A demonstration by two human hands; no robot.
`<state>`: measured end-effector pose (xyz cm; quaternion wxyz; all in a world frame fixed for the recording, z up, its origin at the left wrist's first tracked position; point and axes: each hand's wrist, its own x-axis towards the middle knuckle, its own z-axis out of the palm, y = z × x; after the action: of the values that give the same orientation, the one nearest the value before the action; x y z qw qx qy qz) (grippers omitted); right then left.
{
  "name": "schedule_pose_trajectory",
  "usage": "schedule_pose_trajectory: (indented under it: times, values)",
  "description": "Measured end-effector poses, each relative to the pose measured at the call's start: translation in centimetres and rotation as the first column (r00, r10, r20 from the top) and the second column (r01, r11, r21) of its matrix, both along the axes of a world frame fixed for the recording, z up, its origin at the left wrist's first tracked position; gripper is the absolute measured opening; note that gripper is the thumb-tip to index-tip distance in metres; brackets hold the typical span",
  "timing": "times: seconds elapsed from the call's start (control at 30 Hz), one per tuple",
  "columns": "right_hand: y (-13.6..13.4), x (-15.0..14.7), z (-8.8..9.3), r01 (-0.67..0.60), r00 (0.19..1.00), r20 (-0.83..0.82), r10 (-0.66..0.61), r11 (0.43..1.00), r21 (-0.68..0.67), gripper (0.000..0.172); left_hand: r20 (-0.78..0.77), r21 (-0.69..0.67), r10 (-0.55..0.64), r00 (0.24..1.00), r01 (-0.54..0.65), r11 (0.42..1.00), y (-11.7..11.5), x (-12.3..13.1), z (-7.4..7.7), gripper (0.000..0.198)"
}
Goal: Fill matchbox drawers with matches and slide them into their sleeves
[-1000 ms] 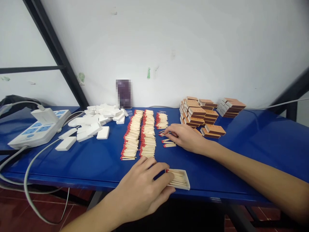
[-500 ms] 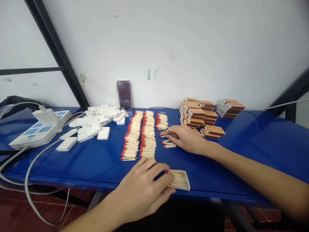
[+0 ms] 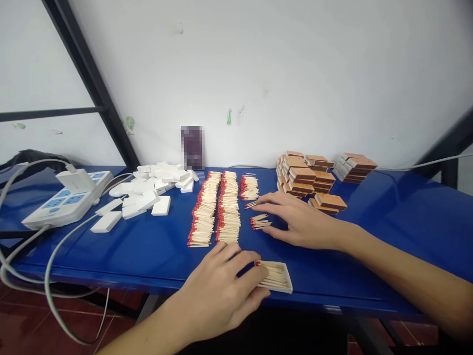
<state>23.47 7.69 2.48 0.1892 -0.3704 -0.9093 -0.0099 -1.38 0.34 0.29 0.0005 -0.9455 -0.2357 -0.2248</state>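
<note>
White wall (image 3: 314, 74) backs a blue tabletop (image 3: 399, 212); left hand (image 3: 227, 281) clasps a well-filled tray (image 3: 288, 279) at the near edge; right hand (image 3: 295, 219) stands half-open, no match clearly held; stacked matchboxes (image 3: 303, 175) look done, match rows (image 3: 229, 207) lie unboxed; at loose matches (image 3: 260, 223), right fingers (image 3: 271, 207) spread wider than before

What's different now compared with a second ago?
The right hand has spread open: its thumb moved away from the fingertips, toward the person, beside the nearer loose matches. The left hand still holds the matchbox tray; the long match rows and stacked matchboxes stayed put.
</note>
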Motion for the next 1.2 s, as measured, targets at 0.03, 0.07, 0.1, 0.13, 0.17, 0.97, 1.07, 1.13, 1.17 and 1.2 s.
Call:
schedule_pose_trajectory:
  times: [0.03,0.07,0.1,0.13,0.17,0.97,1.07,1.13,1.17,1.2]
  values:
    - [-0.1,0.1,0.0,-0.018,1.000,0.023,0.019,1.000,-0.020,0.041,0.004,-0.009,0.004,1.000,-0.004,1.000,0.0,0.0,0.0,0.017]
    - [-0.1,0.1,0.0,-0.027,0.999,0.043,0.029,0.999,-0.043,0.041,0.017,-0.024,0.013,1.000,-0.013,1.000,0.0,0.0,0.0,0.016]
    - [-0.1,0.1,-0.1,-0.029,0.998,0.055,0.033,0.997,-0.068,0.039,0.040,-0.042,0.029,0.999,-0.027,0.999,0.0,0.0,0.0,0.017]
    - [0.0,0.2,-0.2,-0.029,0.998,0.061,0.034,0.996,-0.090,0.035,0.070,-0.060,0.052,0.996,-0.048,0.997,0.0,0.1,0.0,0.017]
    - [0.0,0.2,-0.3,-0.030,0.997,0.061,0.036,0.994,-0.107,0.032,0.104,-0.077,0.078,0.992,-0.070,0.995,0.0,0.1,0.0,0.020]
    - [-0.8,-0.6,-0.1,-0.067,0.992,0.103,0.075,0.995,-0.077,0.029,0.229,-0.201,0.170,0.959,-0.124,0.972,0.3,0.3,-0.3,0.027]
    - [-0.9,-0.5,-0.3,-0.057,0.993,0.098,0.064,0.996,-0.070,0.028,0.227,-0.204,0.166,0.960,-0.120,0.972,0.3,0.3,-0.3,0.027]
    - [-1.0,-0.3,-0.5,-0.060,0.995,0.075,0.066,0.995,-0.082,0.029,0.226,-0.207,0.169,0.959,-0.122,0.971,0.3,0.3,-0.4,0.026]
    - [-1.1,-0.3,-0.6,-0.063,0.995,0.065,0.069,0.994,-0.089,0.030,0.225,-0.208,0.172,0.959,-0.125,0.970,0.3,0.3,-0.3,0.026]
    - [-1.1,-0.3,-0.6,-0.066,0.996,0.057,0.072,0.993,-0.097,0.031,0.222,-0.209,0.176,0.959,-0.129,0.969,0.3,0.2,-0.3,0.026]
